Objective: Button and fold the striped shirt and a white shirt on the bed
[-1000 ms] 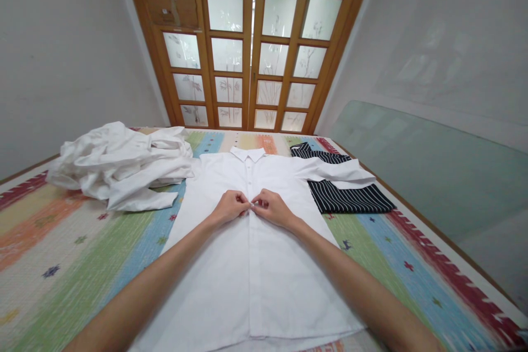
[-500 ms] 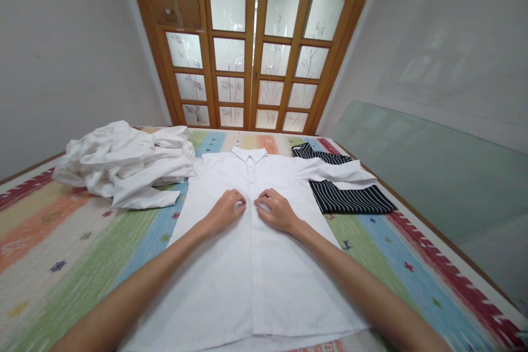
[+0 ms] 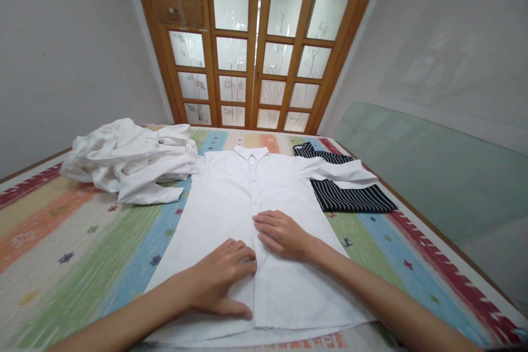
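A white button-up shirt (image 3: 218, 192) lies spread front side up, its collar pointing away from me. Over the lower half of the button strip is my left hand (image 3: 225, 278), open with the thumb apart from the fingers and the fingertips at the placket. My right hand (image 3: 282, 234) rests on the shirt just right of the placket, a little farther up, its fingers stretched out flat. The shirt's right-hand sleeve lies across a folded black-and-white striped garment (image 3: 355, 198). Its left-hand sleeve runs toward a heap of white clothing (image 3: 132, 159).
Beneath everything is a colourful striped cloth (image 3: 136, 253) with small star and animal figures. A pale green panel (image 3: 421, 170) stands along the right edge. Wooden doors with glass panes (image 3: 256, 55) are at the far end, and grey walls rise on both sides.
Both hands have moved down the placket toward me, the left farther than the right. Their fingers, curled together before, are now spread or flat. The shirt's lower hem has shifted slightly.
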`<state>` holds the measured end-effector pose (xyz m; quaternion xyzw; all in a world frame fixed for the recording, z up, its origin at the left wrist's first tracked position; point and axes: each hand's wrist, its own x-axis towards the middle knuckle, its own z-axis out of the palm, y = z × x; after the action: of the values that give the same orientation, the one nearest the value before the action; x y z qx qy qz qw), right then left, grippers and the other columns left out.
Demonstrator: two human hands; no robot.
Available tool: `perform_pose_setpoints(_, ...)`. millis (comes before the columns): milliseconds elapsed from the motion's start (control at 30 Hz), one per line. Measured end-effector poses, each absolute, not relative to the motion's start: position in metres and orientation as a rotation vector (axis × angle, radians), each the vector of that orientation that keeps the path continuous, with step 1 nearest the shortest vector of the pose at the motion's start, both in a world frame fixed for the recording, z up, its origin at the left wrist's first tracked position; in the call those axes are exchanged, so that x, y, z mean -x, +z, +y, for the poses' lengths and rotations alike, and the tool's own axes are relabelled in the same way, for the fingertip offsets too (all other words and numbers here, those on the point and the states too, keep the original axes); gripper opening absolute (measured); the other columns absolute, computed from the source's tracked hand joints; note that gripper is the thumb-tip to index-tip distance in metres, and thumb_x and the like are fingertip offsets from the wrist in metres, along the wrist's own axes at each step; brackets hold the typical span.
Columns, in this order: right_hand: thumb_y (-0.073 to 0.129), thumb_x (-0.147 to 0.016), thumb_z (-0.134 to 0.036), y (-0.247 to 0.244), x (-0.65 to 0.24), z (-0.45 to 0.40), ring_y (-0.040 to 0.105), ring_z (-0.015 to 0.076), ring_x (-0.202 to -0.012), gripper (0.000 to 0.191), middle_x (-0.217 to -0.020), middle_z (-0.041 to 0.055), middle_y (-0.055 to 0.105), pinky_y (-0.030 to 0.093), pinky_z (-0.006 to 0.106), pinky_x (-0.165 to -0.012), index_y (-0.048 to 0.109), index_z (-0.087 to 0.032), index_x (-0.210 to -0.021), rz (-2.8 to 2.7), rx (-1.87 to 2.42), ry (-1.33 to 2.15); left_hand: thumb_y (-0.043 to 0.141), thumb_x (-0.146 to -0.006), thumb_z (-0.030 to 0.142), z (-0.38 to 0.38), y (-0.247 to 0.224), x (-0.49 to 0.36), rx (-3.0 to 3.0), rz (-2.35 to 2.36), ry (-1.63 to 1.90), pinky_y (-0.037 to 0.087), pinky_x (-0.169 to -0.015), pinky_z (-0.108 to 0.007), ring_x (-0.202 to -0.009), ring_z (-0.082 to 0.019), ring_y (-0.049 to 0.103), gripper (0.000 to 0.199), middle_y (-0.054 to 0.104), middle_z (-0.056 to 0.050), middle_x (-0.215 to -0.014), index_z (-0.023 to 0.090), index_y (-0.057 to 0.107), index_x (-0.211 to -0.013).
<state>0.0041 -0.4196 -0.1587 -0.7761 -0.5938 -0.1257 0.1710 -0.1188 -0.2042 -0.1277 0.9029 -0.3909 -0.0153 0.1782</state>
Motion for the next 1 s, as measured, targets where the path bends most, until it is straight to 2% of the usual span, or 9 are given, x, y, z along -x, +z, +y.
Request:
perform_pose_setpoints(133, 0.052, -0.092, -0.023, -0.156, 0.001, -0.417, 0.059, 0.022, -0.108, 0.022, -0.119, 0.0109, 0.066, 0.046, 0.04, -0.095, 0.066, -0.017, -0.109, -1.662, 2.183, -0.329, 0.07, -0.078, 0.045, -0.214, -0.124, 0.13, -2.55, -1.176, -0.168, 0.045, -0.075, -0.03, -0.085, -0.02, 0.056, 0.032, 0.061, -0.005, -0.099, 0.02, 0.058, -0.094)
perform_pose_setpoints(300, 0.052, -0.092, -0.022, -0.16, 0.0, -0.412, 0.058, 0.0218, -0.105, 0.02, -0.115, 0.0107, 0.066, 0.044, 0.04, -0.096, 0.066, -0.018, -0.106, -1.644, 2.185, -0.332, 0.056, -0.088, 0.02, -0.222, -0.126, 0.136, -2.549, -1.206, -0.27, 0.044, -0.072, -0.026, -0.08, -0.016, 0.056, 0.003, 0.061, -0.003, -0.091, 0.02, 0.053, -0.088)
perform_pose_setpoints(500, 0.052, -0.092, -0.021, -0.158, 0.003, -0.408, 0.056, 0.0208, -0.098, 0.018, -0.107, 0.0104, 0.062, 0.045, 0.036, -0.089, 0.065, -0.018, -0.105, -1.622, 2.216, -0.316, 0.06, -0.078, 0.011, -0.222, -0.13, 0.142, -2.653, -1.304, -0.242, 0.042, -0.074, -0.029, -0.081, -0.019, 0.054, 0.016, 0.06, -0.004, -0.093, 0.019, 0.051, -0.089)
perform_pose_setpoints(567, 0.051, -0.092, -0.022, -0.156, 0.005, -0.408, 0.055, 0.0194, -0.092, 0.019, -0.101, 0.0097, 0.061, 0.045, 0.032, -0.083, 0.064, -0.018, -0.105, -1.61, 2.236, -0.297, 0.058, -0.081, 0.013, -0.22, -0.127, 0.145, -2.654, -1.322, -0.21, 0.041, -0.075, -0.03, -0.081, -0.019, 0.054, 0.014, 0.06, -0.004, -0.092, 0.02, 0.051, -0.089)
perform_pose_setpoints(633, 0.05, -0.092, -0.023, -0.154, 0.008, -0.409, 0.055, 0.0179, -0.085, 0.02, -0.097, 0.0085, 0.06, 0.044, 0.029, -0.077, 0.064, -0.018, -0.106, -1.583, 2.274, -0.254, 0.055, -0.087, 0.022, -0.218, -0.124, 0.147, -2.655, -1.318, -0.169, 0.041, -0.077, -0.032, -0.08, -0.019, 0.054, 0.005, 0.061, -0.003, -0.089, 0.02, 0.051, -0.088)
perform_pose_setpoints(733, 0.051, -0.093, -0.029, -0.153, 0.012, -0.41, 0.057, 0.0159, -0.078, 0.023, -0.092, 0.0058, 0.062, 0.042, 0.026, -0.07, 0.063, -0.019, -0.109, -1.535, 2.329, -0.133, 0.058, -0.086, 0.045, -0.217, -0.121, 0.15, -2.657, -1.297, -0.172, 0.041, -0.074, -0.033, -0.078, -0.02, 0.055, 0.026, 0.061, -0.004, -0.088, 0.02, 0.05, -0.085)
perform_pose_setpoints(767, 0.051, -0.093, -0.031, -0.153, 0.013, -0.409, 0.058, 0.0156, -0.076, 0.024, -0.091, 0.005, 0.064, 0.041, 0.026, -0.069, 0.063, -0.02, -0.11, -1.524, 2.34, -0.09, 0.06, -0.084, 0.048, -0.217, -0.121, 0.15, -2.656, -1.288, -0.191, 0.042, -0.072, -0.032, -0.078, -0.02, 0.055, 0.029, 0.061, -0.004, -0.088, 0.02, 0.051, -0.085)
perform_pose_setpoints(1000, 0.049, -0.094, -0.034, -0.149, 0.02, -0.4, 0.058, 0.0144, -0.069, 0.021, -0.083, 0.0027, 0.069, 0.034, 0.025, -0.063, 0.064, -0.019, -0.097, -1.459, 2.409, 0.054, 0.057, -0.088, 0.025, -0.221, -0.117, 0.15, -2.629, -1.295, -0.258, 0.042, -0.07, -0.03, -0.073, -0.017, 0.057, 0.007, 0.063, -0.001, -0.083, 0.02, 0.052, -0.085)
